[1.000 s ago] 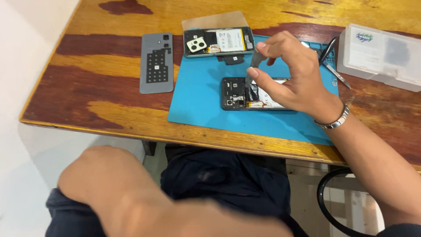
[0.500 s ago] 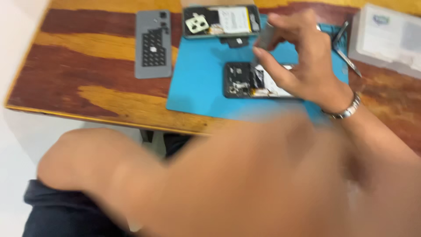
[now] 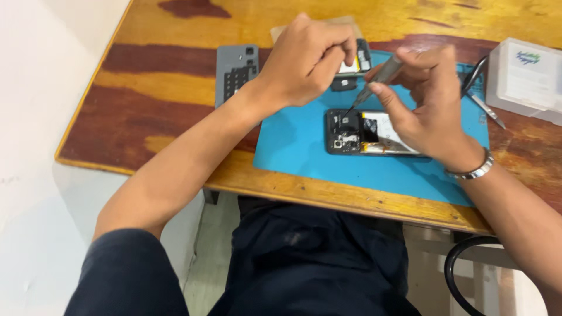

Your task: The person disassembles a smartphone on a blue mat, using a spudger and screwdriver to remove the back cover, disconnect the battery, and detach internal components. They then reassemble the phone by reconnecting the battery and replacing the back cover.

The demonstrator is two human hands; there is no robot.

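Two hands over the opened phone (image 3: 363, 133): right grip (image 3: 421, 99) around a screwdriver (image 3: 374, 79), left grip (image 3: 307, 58) curled, contents unclear.

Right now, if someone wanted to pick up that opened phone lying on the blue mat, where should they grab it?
Probably by its two long edges, coming from above at the near-left end. The opened phone lies flat on the blue mat with its insides facing up, and the right hand covers its other end.
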